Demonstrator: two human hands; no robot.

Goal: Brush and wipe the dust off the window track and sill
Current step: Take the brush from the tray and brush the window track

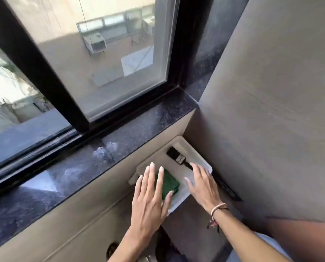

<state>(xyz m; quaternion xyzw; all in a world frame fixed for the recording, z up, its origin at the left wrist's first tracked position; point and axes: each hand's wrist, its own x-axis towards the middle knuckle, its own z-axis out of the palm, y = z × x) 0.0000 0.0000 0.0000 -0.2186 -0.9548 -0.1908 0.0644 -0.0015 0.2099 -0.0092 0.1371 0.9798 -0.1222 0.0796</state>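
Note:
A dark speckled stone sill (131, 129) runs under the black window track (44, 148); pale dust patches lie on the sill near its middle. Below the sill a white tray (199, 157) holds a black paintbrush (177, 157) and a folded green cloth (169, 183). My left hand (150, 201) hovers over the cloth with fingers spread, holding nothing. My right hand (203, 186) reaches over the tray's right side, fingers apart, its fingertips next to the brush handle, part of which it hides.
A grey wall (271, 110) stands close on the right, forming a corner with the window. The sliding pane's black frame (50, 82) rises from the track. Beneath the sill is a beige wall face; dark floor and a metal fitting show at the bottom.

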